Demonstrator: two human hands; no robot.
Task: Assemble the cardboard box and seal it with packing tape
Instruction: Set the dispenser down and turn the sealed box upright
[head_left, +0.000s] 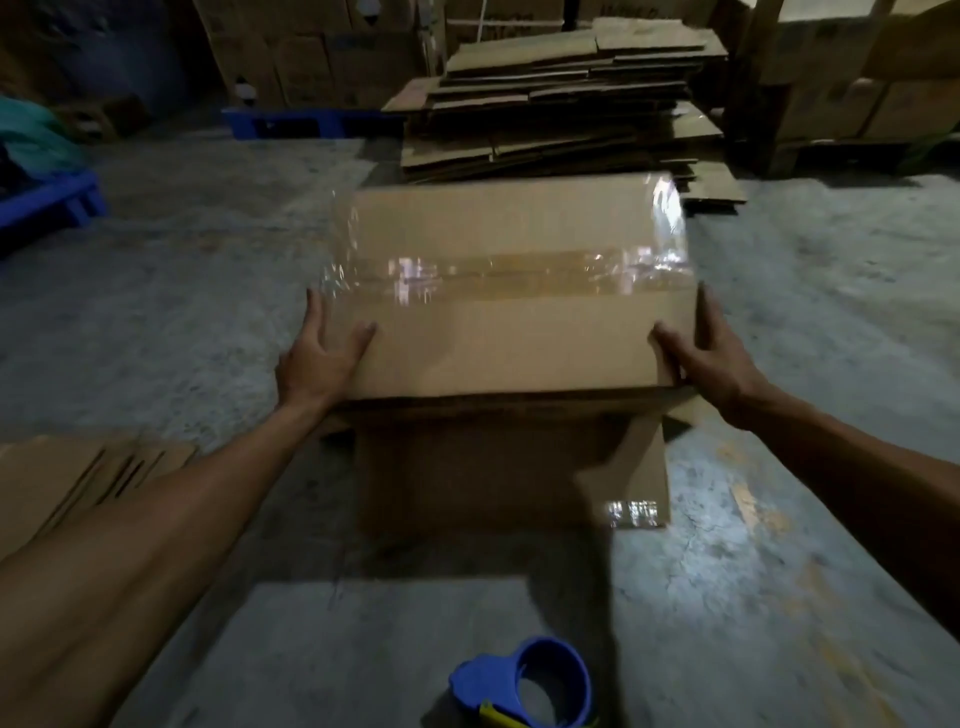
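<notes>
Here, a brown cardboard box (511, 291) is held between two bare hands. The left hand (321, 353) is pressed flat against the left side of the box, with the fingers spread and the thumb laid on the top. The right hand (701, 353) is pressed against the right side in the same way, thumb on top. The box is gripped from both sides, near its closest corners.

A shiny strip of clear packing tape (519, 270) is stuck along the middle of the top, from one side to the other. More tape is seen shining at both ends of the box.

The box is set on top of another cardboard box (498, 467), which is placed on the grey concrete floor (182, 312). A blue tape dispenser (530, 686) is laid on the floor close to the person, well apart from both hands.

Behind the box, a big stack of flat cardboard (561, 98) is piled up. Some flat cardboard sheets (72, 478) are left on the floor at the left.
</notes>
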